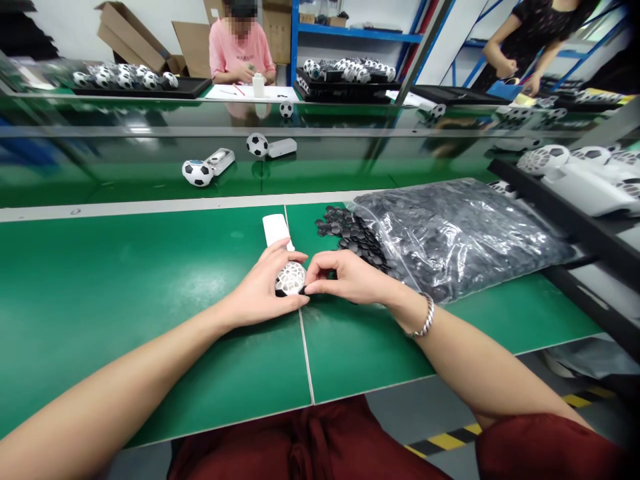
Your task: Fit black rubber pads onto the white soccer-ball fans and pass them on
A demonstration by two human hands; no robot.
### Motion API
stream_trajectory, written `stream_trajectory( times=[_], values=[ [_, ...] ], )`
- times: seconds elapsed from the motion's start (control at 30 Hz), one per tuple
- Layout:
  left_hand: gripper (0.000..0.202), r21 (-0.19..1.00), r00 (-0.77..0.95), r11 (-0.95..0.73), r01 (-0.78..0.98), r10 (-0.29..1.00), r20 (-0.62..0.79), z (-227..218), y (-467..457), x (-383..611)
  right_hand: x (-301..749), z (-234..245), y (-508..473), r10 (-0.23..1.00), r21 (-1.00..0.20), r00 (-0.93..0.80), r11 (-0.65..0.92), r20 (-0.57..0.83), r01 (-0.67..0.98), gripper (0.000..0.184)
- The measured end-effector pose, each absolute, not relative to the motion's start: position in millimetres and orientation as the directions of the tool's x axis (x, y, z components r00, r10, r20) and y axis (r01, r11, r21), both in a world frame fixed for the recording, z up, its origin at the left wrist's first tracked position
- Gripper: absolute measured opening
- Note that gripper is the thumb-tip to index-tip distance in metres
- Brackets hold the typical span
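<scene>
On the green table [125,287], the left hand [263,287] curls around a small ball [291,277] from its 9 o'clock side, holding it. At the ball's 3 o'clock, the right hand [345,277] pinches thumb and forefinger narrowly at the rim; whether a dark piece sits between them is too small to tell. Black shows along the lower rim, while the upward face is bare white lattice, so this ball looks only partly filled. Towards 12 o'clock lies a white handle [275,228]; its join is hidden by the fingers. Loose black pieces [357,237] spill at 2 o'clock from a bulging plastic bag [475,240], so plenty seem unused. Farther off, at 11 o'clock, two balls with handles [197,173] show black patches and appear further along.
</scene>
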State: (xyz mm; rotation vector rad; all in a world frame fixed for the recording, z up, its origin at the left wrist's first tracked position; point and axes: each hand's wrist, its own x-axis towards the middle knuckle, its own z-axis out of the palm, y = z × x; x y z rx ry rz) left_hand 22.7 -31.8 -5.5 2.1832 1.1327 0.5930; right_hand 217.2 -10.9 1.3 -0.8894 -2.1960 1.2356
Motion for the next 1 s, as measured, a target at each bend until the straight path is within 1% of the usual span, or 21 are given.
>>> stream_trajectory(
  times=[0.2,0.37,0.43,0.6,0.73,0.8,0.87,0.93,1.0],
  values=[
    [0.050,0.681,0.511,-0.457,0.572,0.848,0.140,-8.3,-32.7,23.4,212.4,-2.5,-12.8,0.777,-0.912,-0.630,0.263,0.007,0.314,0.016],
    [0.049,0.673,0.508,-0.460,0.579,0.849,0.143,-8.5,-33.8,24.9,209.4,-6.9,-9.0,0.789,-0.959,-0.612,0.125,-0.059,0.254,0.025],
    [0.048,0.670,0.513,-0.466,0.578,0.846,0.146,-8.1,-33.9,25.7,208.9,-8.0,-6.9,0.786,-0.966,-0.614,0.093,-0.076,0.239,0.027],
    [0.044,0.658,0.524,-0.488,0.574,0.836,0.163,-7.1,-34.0,27.4,208.2,-9.2,-2.7,0.779,-0.966,-0.621,0.083,-0.091,0.246,0.034],
    [0.049,0.666,0.564,-0.509,0.546,0.811,0.157,-8.3,-31.3,26.3,213.9,-4.2,1.8,0.775,-0.949,-0.631,0.165,-0.044,0.269,0.031],
    [0.051,0.676,0.596,-0.529,0.513,0.786,0.163,-9.7,-28.6,24.2,221.3,0.8,5.8,0.825,-0.927,-0.565,0.222,0.013,0.302,0.028],
    [0.050,0.679,0.623,-0.547,0.489,0.764,0.167,-10.9,-25.6,21.0,230.3,5.6,10.4,0.906,-0.879,-0.414,0.268,0.090,0.394,0.024],
    [0.046,0.672,0.649,-0.572,0.471,0.741,0.175,-11.4,-22.9,17.7,238.0,8.8,14.1,0.944,-0.792,-0.293,0.292,0.151,0.535,0.018],
    [0.043,0.653,0.661,-0.591,0.473,0.729,0.181,-11.0,-21.4,15.3,242.3,10.3,15.4,0.945,-0.670,-0.294,0.311,0.143,0.673,0.010]
  ],
)
